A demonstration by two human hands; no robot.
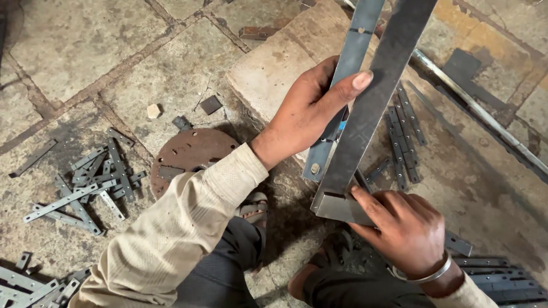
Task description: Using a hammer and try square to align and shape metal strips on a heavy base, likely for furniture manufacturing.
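Right hand (408, 231), fingers pinching small grey steel plate (341, 208) | left hand (311, 108), fingers gripping long grey steel bars (374, 102) | risk: sharp edges cut, unsupported bars slip.

I see my left hand (311, 108) clamped around a blue-grey flat bar (342, 85) with its thumb pressed on a long dark steel strip (374, 100), while my right hand (402, 228) pinches that strip's lower end beside a stone block (274, 68) and a rusty round plate (191, 151).
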